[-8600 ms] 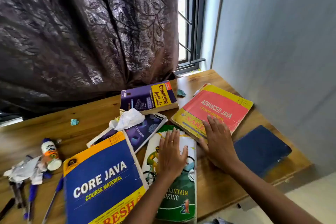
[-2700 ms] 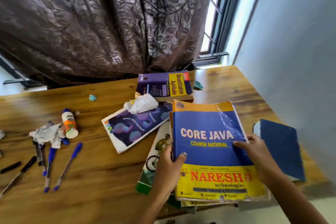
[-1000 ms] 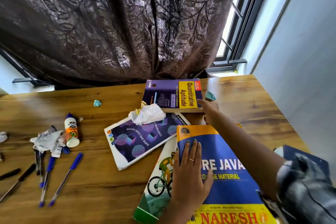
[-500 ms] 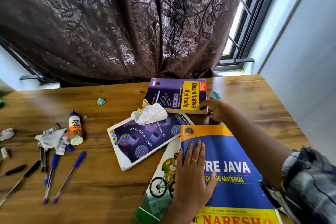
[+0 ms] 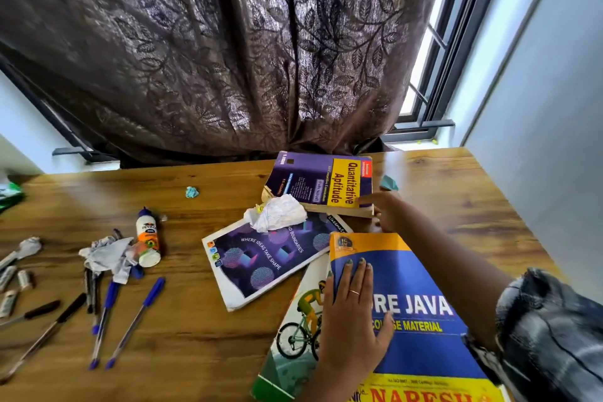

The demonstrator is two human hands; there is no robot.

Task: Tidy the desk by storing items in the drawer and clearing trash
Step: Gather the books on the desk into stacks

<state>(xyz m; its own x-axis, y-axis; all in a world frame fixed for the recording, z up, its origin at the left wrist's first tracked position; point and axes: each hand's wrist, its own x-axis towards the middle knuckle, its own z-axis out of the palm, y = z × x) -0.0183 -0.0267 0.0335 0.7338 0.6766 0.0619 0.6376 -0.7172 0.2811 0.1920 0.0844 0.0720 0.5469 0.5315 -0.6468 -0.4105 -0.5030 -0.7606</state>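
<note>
Four books lie on the wooden counter (image 5: 98, 382). The purple book (image 5: 321, 183) is the farthest one, near the curtain (image 5: 228, 42), and its long axis runs left to right with the yellow title panel toward the right. The notebook (image 5: 261, 264) with the dark cover lies in front of it, turned diagonally, its long axis from near-left to far-right. The cycling book (image 5: 293, 346) lies partly under the blue Java book (image 5: 421, 313), and both have the long axis going from far to near, the top edges pointing away from the person.

One crumpled white paper (image 5: 277, 214) rests on the far corner of the notebook, touching the purple book. Two small teal scraps are visible: one teal scrap (image 5: 192, 192) left of the purple book, another teal scrap (image 5: 389, 182) just beside its right edge.

At the left I count one glue bottle (image 5: 148, 240) lying with its cap pointing away, one grey crumpled paper (image 5: 107, 256) touching it, and at least three blue pens (image 5: 135, 325) with two black pens (image 5: 42, 346), all mostly parallel.

The left hand (image 5: 352, 320) lies flat on the blue Java book, fingers spread. The right hand (image 5: 381, 209) pinches the near right corner of the purple book, thumb on the cover.
</note>
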